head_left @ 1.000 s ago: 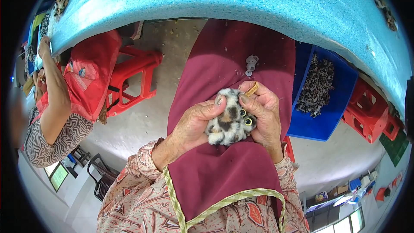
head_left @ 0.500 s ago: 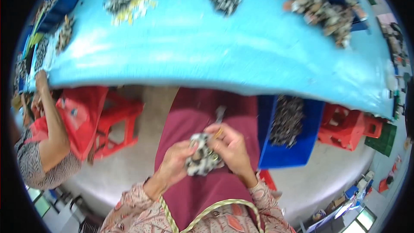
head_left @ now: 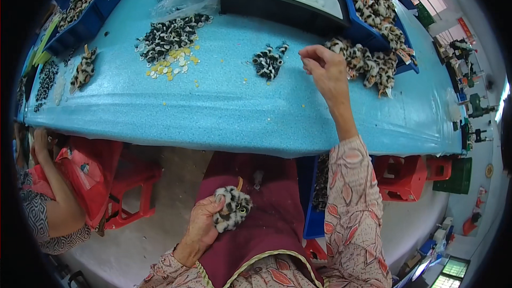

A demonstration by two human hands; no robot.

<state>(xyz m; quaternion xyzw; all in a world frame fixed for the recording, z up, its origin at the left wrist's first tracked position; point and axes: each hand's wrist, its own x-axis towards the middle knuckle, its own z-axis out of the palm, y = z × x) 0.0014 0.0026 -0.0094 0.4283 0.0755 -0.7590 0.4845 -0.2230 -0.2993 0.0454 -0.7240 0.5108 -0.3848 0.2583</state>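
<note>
Shining above grey floor, blue tabletop underlies an unclenched right hand; left hand grips plush toy.

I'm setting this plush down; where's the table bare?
Mostly bare: the blue table's near edge, left of your right forearm, before the discs and small dark parts. Crowded: far right, plush pieces and blue bin; far middle, black tray.

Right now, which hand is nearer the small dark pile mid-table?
Right. The right hand is just right of the pile, apart from it; the left hand is farther, over the apron, holding the plush toy.
</note>
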